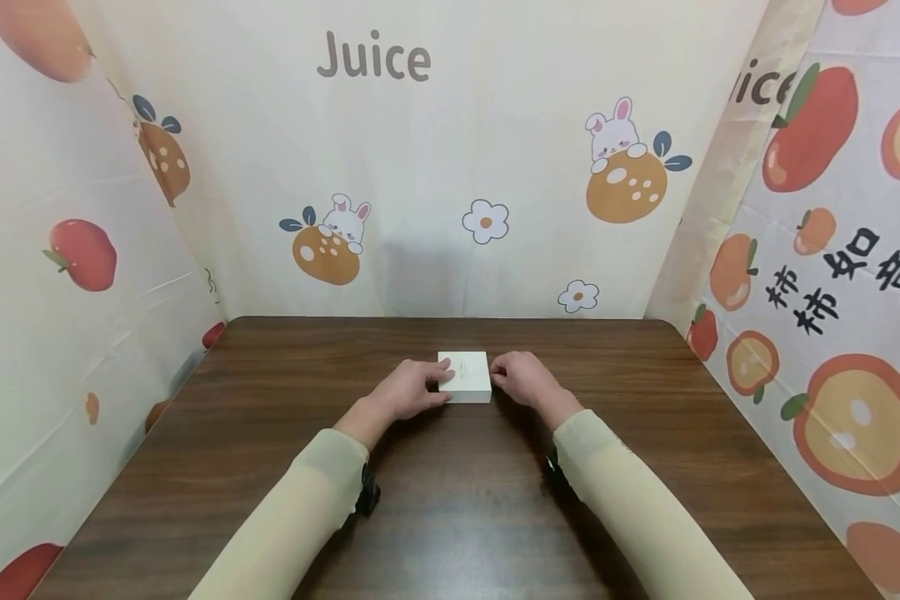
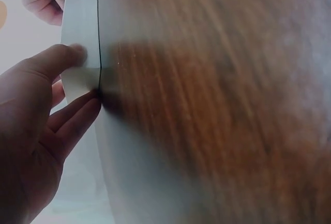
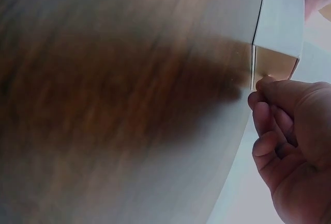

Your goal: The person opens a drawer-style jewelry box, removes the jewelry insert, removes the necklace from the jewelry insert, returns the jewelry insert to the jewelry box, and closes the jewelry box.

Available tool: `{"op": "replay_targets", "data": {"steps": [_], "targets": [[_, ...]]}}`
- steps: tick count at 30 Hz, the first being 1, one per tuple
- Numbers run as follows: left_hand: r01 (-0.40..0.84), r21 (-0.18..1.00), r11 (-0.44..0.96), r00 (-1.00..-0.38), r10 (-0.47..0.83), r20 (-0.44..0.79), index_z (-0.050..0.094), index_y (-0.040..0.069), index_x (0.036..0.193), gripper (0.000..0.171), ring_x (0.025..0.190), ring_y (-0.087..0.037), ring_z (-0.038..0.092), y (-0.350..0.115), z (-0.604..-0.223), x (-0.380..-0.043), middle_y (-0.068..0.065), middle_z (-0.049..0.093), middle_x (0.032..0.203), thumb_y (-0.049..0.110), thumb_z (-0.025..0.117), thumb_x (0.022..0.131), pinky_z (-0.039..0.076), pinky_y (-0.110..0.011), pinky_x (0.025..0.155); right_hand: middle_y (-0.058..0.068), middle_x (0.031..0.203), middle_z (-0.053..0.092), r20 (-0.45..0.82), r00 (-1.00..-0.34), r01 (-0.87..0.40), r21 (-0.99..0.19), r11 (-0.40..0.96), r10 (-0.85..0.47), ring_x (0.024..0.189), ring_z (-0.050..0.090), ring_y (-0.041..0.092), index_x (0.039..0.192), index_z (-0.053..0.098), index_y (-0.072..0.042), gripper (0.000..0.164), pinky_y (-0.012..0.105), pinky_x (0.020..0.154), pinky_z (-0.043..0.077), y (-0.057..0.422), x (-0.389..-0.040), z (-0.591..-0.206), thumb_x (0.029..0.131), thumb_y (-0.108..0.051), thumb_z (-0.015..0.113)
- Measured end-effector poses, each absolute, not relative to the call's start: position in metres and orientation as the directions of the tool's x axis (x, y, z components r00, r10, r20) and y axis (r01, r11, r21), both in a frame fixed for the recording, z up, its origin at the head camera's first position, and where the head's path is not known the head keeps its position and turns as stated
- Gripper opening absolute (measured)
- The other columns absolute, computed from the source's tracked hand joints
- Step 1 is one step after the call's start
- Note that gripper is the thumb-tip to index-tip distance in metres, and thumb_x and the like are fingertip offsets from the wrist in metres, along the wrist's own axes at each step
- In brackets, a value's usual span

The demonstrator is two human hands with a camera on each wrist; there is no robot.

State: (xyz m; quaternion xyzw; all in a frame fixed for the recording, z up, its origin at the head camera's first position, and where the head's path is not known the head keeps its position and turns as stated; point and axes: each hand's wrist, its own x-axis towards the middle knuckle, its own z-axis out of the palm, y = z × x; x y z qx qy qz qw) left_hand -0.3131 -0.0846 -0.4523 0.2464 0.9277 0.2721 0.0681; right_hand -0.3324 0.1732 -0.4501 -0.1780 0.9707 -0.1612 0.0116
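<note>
A small white box (image 1: 464, 375) with faint printing on its lid lies at the far middle of the table. My left hand (image 1: 417, 387) holds its left end, thumb on the near side and fingers on the top and far side. At the opposite end is my right hand (image 1: 523, 379), its fingers curled. In the right wrist view, thumb and forefinger pinch together against the box's shaded, brownish end panel (image 3: 276, 63), seemingly at a small part there. The fingertips mostly hide that part. The long near side of the box (image 2: 83, 22) faces the left wrist camera.
The dark wood-grain table (image 1: 435, 525) extends around both arms. Behind it hangs a cream curtain (image 1: 435, 150) printed with fruit, rabbits and flowers. Printed side curtains (image 1: 855, 275) stand along its left and right edges. A dark wrist device (image 1: 368, 490) shows under the left cuff.
</note>
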Motion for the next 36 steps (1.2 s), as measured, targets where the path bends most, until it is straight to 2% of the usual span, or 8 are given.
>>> {"op": "replay_targets", "data": {"steps": [13, 36], "targets": [[0.434, 0.501, 0.748, -0.864, 0.503, -0.002, 0.064, 0.015, 0.153, 0.053, 0.155, -0.030, 0.054, -0.0839, -0.4477, -0.3131, -0.005, 0.053, 0.168, 0.027, 0.079, 0.104, 0.046, -0.048, 0.127, 0.006, 0.101, 0.079, 0.014, -0.933, -0.346, -0.307, 0.887, -0.359, 0.088, 0.065, 0.021, 0.107, 0.082, -0.009, 0.012, 0.041, 0.088, 0.060, 0.1718, -0.3335, -0.4464, 0.107, -0.013, 0.071], [0.395, 0.533, 0.748, -0.885, 0.466, 0.002, 0.066, 0.016, 0.152, 0.052, 0.155, -0.027, 0.054, -0.0808, -0.4533, -0.3120, -0.004, 0.056, 0.166, 0.027, 0.081, 0.103, 0.046, -0.048, 0.126, 0.005, 0.100, 0.078, 0.019, -0.934, -0.348, -0.283, 0.894, -0.357, 0.091, 0.065, 0.022, 0.105, 0.081, -0.010, 0.011, 0.042, 0.092, 0.061, 0.1771, -0.3320, -0.4484, 0.106, -0.013, 0.071]]}}
